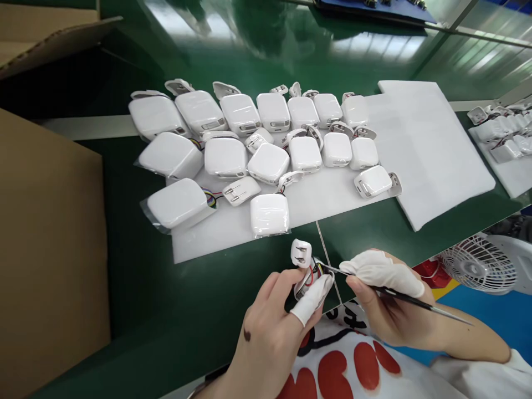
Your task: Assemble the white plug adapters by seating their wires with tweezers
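Note:
My left hand (270,327) grips a small white charger housing (306,280) with coloured wires showing inside; a white finger cot covers the thumb. Its plug cap (300,252) with two metal prongs stands up just above the housing. My right hand (386,302), forefinger in a white cot, pinches black tweezers (399,293) whose tips reach into the open housing among the wires. Both hands hover over the near edge of the green table (199,299).
A white foam sheet (332,194) beyond my hands carries several white charger bodies (268,163) and plug caps. A second foam pad (432,144) lies right of it. Cardboard boxes (45,249) stand at left. A small white fan (477,263) sits at right.

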Motion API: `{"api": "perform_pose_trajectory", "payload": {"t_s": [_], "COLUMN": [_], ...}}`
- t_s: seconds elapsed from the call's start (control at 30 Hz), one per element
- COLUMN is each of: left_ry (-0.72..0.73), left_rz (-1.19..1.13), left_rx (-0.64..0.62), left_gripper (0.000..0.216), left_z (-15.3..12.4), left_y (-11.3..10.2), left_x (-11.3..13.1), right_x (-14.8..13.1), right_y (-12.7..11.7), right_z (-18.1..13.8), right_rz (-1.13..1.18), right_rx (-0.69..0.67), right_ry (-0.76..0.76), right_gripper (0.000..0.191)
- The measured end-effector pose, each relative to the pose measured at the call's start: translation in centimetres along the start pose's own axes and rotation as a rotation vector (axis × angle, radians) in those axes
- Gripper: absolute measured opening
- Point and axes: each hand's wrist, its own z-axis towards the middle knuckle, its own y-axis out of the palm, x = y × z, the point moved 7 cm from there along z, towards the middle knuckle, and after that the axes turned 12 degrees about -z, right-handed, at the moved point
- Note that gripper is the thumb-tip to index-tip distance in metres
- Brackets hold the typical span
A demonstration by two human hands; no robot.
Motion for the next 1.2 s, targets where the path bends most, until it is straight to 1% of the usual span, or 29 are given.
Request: {"api": "perform_pose_trajectory", "payload": {"t_s": [0.07, 0.2, 0.37, 0.5, 0.6, 0.8, 0.87, 1.0, 1.13, 1.2], "left_ry": [0.0, -0.005, -0.003, -0.005, -0.001, -0.001, 0.002, 0.009, 0.029, 0.051], "left_rz": [-0.009, -0.004, -0.003, -0.008, -0.014, -0.025, -0.025, -0.037, -0.028, -0.008], "left_rx": [-0.001, 0.003, 0.001, 0.001, 0.002, -0.009, -0.01, -0.003, 0.017, 0.025], "left_gripper": [0.012, 0.012, 0.013, 0.012, 0.011, 0.012, 0.012, 0.013, 0.015, 0.018], "left_z": [0.04, 0.08, 0.16, 0.16, 0.15, 0.06, 0.05, -0.02, -0.26, -0.36], "left_y": [0.0, -0.04, -0.02, 0.04, 0.02, -0.02, -0.05, -0.12, -0.27, -0.3], "left_x": [0.01, 0.04, 0.03, -0.06, -0.01, 0.0, 0.02, 0.08, 0.21, 0.34], "right_x": [-0.07, -0.09, 0.18, 0.25, 0.16, -0.58, -0.59, -0.53, -0.58, -0.59], "right_y": [0.12, 0.2, -0.05, 0.03, 0.04, -0.14, -0.26, -0.09, -0.09, 0.0], "right_z": [0.09, 0.11, 0.08, 0.1, 0.19, 0.18, 0.17, 0.16, 0.07, 0.05], "right_rz": [0.0, -0.013, -0.036, -0.012, 0.001, -0.026, -0.037, -0.029, -0.037, -0.043], "right_rx": [-0.025, -0.033, -0.016, -0.024, -0.025, -0.017, -0.006, -0.026, 0.009, 0.003], "right_ry": [0.0, -0.001, 0.049, 0.05, 0.016, -0.116, -0.119, -0.114, -0.118, -0.116], "right_gripper": [0.019, 0.017, 0.019, 0.018, 0.02, 0.021, 0.021, 0.023, 0.022, 0.023]}}
